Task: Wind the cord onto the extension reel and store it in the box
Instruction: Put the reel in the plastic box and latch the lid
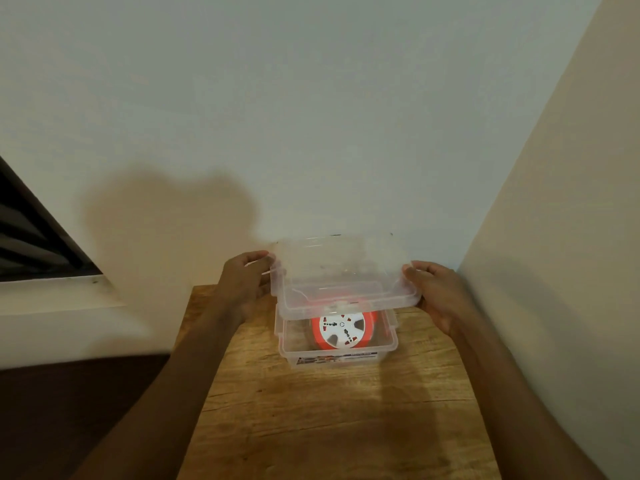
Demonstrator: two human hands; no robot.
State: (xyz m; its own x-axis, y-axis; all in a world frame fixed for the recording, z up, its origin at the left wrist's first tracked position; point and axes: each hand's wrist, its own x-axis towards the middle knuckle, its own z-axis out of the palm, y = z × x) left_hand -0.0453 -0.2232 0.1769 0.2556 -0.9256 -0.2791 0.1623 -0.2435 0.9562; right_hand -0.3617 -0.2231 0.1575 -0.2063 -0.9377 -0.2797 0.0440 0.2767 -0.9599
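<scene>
An orange and white extension reel (341,332) lies flat inside a clear plastic box (389,344) on the wooden table. Above the box I hold its clear lid (343,268), tilted, its near edge low over the box's back half. My left hand (247,284) grips the lid's left edge. My right hand (434,289) grips its right edge. The far part of the reel shows only dimly through the lid.
The wooden table (311,420) stands in a corner, with a pale wall behind and another close on the right. A window sill (62,289) and a dark window lie to the left. The box carries a printed label (337,359) on its near side.
</scene>
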